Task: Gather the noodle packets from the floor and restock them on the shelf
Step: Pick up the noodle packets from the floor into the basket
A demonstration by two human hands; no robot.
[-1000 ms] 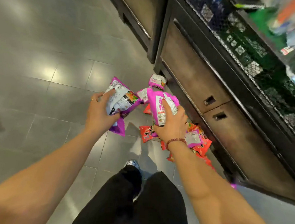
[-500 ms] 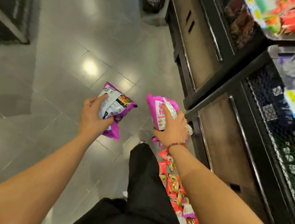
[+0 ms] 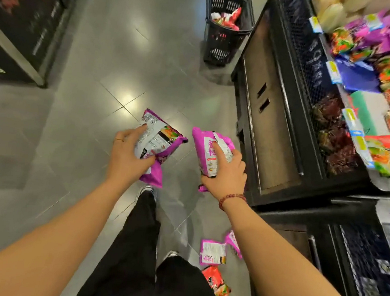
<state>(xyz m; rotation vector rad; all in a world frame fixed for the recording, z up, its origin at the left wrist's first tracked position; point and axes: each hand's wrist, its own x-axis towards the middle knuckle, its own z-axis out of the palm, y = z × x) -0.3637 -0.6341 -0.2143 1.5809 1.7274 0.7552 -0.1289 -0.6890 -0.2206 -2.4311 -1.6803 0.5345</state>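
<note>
My left hand [image 3: 128, 156] grips a stack of purple noodle packets [image 3: 161, 139], printed back upward, held above the floor. My right hand [image 3: 228, 173] grips another bunch of pink-purple packets [image 3: 209, 146] beside the shelf's base. Loose packets stay on the floor by my right leg: a purple one [image 3: 212, 252], another purple one [image 3: 233, 242] partly behind my right forearm, and a red one [image 3: 217, 286]. The shelf [image 3: 366, 96] at the right holds rows of purple, red and green noodle packets behind a black mesh front.
A black shopping basket [image 3: 227, 26] with some packets stands on the floor ahead, against the shelf unit. A dark display stand [image 3: 23, 29] fills the upper left. The shelf's wooden base cabinet [image 3: 267, 130] runs along my right. Grey tiled floor lies between.
I have risen from the crouch and the view has lifted; both hands came up with their packets. The floor pile now lies lower in view and the stocked shelf shows at the right.
</note>
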